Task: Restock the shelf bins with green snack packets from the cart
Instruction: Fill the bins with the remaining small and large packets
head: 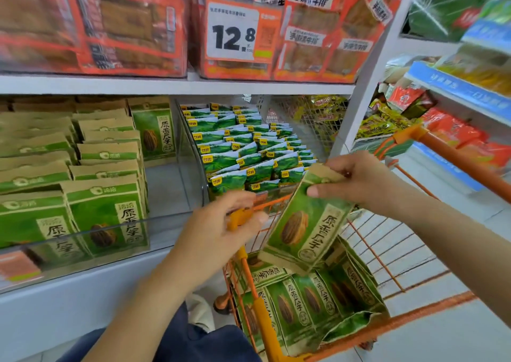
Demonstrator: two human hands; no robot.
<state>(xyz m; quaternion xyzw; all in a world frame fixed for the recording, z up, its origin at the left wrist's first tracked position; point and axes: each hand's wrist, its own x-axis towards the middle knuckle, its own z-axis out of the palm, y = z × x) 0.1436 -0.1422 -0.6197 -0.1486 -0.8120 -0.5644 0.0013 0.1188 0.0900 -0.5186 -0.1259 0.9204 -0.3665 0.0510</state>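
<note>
The right hand (359, 179) pinches a green paper snack packet (307, 223) by its top above the orange wire cart (387, 325); the left hand (218, 231) hangs loosely curled, holding nothing, beside the clear shelf bin (166, 223).

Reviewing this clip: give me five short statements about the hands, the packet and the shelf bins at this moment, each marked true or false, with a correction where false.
1. The right hand pinches a green packet by its top edge. True.
2. The held packet already stands inside the shelf bin. False: it hangs above the orange cart, outside the bin.
3. The left hand is at the cart's front rim and holds no packet. True.
4. The cart holds no more green packets. False: several green packets stand in it.
5. The price sign on the upper shelf reads 9.9. False: it reads 12.8.
</note>
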